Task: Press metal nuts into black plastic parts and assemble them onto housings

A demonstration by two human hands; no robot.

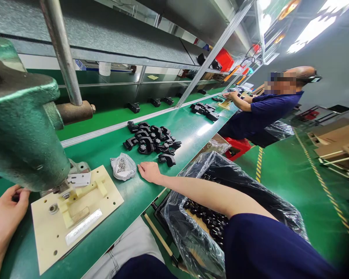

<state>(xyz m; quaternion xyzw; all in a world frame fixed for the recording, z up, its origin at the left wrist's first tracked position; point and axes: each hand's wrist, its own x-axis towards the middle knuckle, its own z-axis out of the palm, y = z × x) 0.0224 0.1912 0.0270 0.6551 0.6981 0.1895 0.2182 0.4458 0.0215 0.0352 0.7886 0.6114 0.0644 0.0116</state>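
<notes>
Locate the plastic bag [129,173] on the green surface [133,195], between the cream plate [48,232] and the right grip [149,172]. Note the small metal pieces [121,166] inside, in a loose heap (exact shape too small to tell). Read the right grip as narrow, with curled fingers at the edge of the bag; contact unclear, contents impossible to tell. Read the left grip [10,209] as bent around a dark patch, just beside the plate and near the green press [23,128]; cannot tell part from shadow there.

Expect a soft, light bag with slack walls, likely to slump under a sideways pull. Hold by the gathered rim or cup from beneath; avoid pinching one wall alone, for risk of a spill. Treat the metal pieces as hard, light and probably slippery, best picked singly with the fingertips.

Beyond the right grip, find the black parts [146,141] in a jumbled pile, with one loose part [167,159] at the near side. Judge as stiff, fairly light plastic, probably smooth on the outer curve. Take hold across the thick curved body; spare the thin ribs, probably the more fragile section.
</notes>
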